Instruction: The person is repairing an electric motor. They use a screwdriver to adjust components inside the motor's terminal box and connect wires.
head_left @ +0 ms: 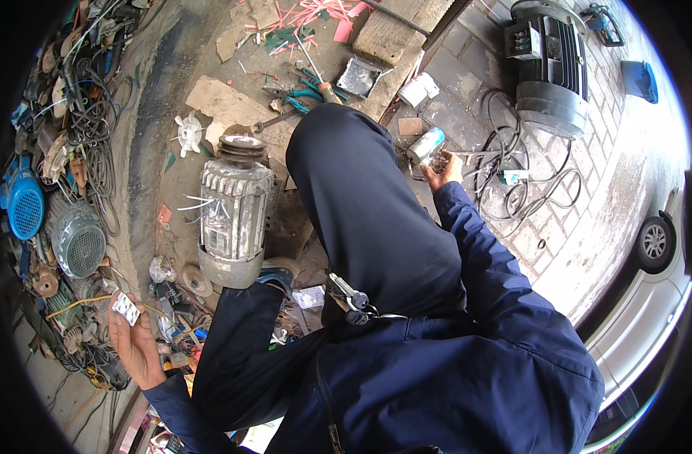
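My left hand (138, 352), at the lower left, pinches a small flat whitish piece with dark spots (125, 309) between thumb and fingers. What kind of part it is I cannot make out. Out to the right, beyond my knee, my right hand (444, 175) is reaching low with thumb and fingers apart. It is beside a blue and white can (427, 144) lying on its side and a little heap of small metal bits (439, 161). A worn grey electric motor (234, 204) with a pulley on its upper end stands left of my knee.
Tangled wires and scrap (96, 144) fill the left side, with a blue motor cover (23, 204). Pliers (306, 94), a screwdriver (328, 92), a white fan (188, 135) and a metal box (359, 77) lie ahead. A large motor (550, 76) and black cable (512, 181) are at right.
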Demonstrator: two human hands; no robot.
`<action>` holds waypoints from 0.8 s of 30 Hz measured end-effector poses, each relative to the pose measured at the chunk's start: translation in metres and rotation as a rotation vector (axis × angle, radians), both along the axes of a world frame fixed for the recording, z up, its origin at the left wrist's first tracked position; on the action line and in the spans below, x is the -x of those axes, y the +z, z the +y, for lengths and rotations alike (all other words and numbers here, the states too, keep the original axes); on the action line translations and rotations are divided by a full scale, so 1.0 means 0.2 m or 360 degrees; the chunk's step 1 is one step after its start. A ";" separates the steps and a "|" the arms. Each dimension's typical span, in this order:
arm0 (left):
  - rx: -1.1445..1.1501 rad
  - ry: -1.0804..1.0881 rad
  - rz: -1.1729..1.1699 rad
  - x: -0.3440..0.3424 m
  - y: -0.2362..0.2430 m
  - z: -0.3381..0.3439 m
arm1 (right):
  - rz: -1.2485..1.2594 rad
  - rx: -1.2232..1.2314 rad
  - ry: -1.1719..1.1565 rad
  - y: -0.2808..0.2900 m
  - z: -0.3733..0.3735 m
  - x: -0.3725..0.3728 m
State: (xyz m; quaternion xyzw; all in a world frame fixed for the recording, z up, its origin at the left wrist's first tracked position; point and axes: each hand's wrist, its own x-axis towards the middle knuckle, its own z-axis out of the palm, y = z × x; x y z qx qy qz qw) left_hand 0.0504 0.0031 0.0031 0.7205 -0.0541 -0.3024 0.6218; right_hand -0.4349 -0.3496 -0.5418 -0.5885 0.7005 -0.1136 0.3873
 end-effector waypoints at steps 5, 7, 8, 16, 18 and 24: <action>0.0003 -0.0020 0.0006 0.00 0.00 0.01 | -0.0315 -0.0058 -0.0137 0.02 0.01 -0.01; -0.0005 0.0015 -0.0028 0.00 -0.01 0.01 | -0.0506 -0.0108 -0.0203 -0.01 0.01 0.02; -0.0008 0.0031 -0.0042 0.00 -0.01 0.00 | -0.0537 -0.0098 -0.0184 -0.03 0.01 0.04; -0.0023 0.0010 -0.0008 -0.01 -0.01 0.01 | -0.0486 -0.0030 0.0028 -0.16 0.00 0.17; -0.0015 -0.0021 0.0019 -0.01 -0.01 0.01 | -0.0608 -0.0225 -0.0065 -0.15 -0.01 0.17; -0.0023 -0.0003 -0.0007 -0.02 -0.01 0.03 | -0.1086 -0.0371 -0.0377 -0.12 -0.03 0.15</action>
